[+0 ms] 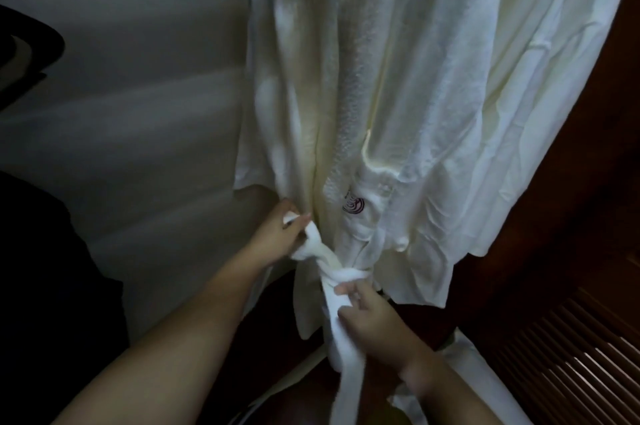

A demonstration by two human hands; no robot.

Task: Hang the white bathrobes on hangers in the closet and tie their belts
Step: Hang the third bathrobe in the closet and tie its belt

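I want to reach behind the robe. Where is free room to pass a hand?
Free: left of the bathrobe, along the pale wall. Crowded: at the belt, where the left hand and right hand work; right, wood panel is close.

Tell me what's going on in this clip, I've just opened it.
A person is tying the belt of a white bathrobe that already hangs in the closet. The left hand grips one end of the belt up and to the left, while the right hand holds the other end, which trails downward. A first crossing of the belt is gathered at the robe's waist, not yet a finished knot. A small dark logo shows on the robe's front.
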